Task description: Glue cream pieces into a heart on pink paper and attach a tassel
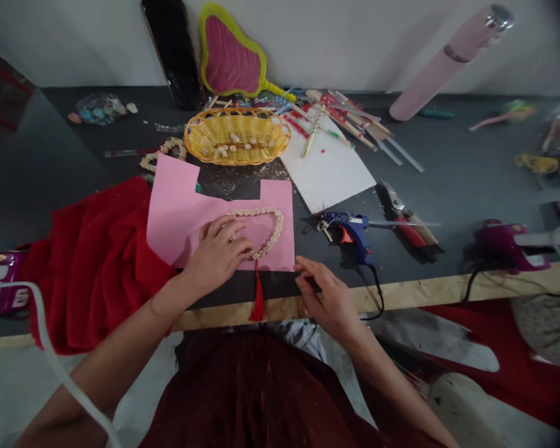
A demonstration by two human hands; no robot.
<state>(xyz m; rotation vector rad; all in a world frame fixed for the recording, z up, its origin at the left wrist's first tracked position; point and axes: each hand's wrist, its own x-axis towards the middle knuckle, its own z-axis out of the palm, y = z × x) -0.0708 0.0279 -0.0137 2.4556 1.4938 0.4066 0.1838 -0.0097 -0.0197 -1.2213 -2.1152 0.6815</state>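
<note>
A loop of small cream beads, like a mala (279,231), lies on a sheet of pink paper (177,211), with a red tassel (257,295) hanging from its lower end past the table's front edge. Over the left side of the loop rests my left hand (220,249), palm down, its bent fingers apart and touching the beads and paper. Part of the string is hidden under those fingers. My right hand (324,289) is at the paper's lower right corner, fingers loosely curved and apart, holding nothing. Right of the paper lies a blue glue gun (352,230) with an orange trigger.
Behind the paper stands a yellow woven basket (238,155) with loose beads. Red cloth (102,261) is bunched at left. Pliers (408,221), a white sheet (326,180), several sticks, a phone (175,53) and a pink bottle (441,68) lie or lean farther back.
</note>
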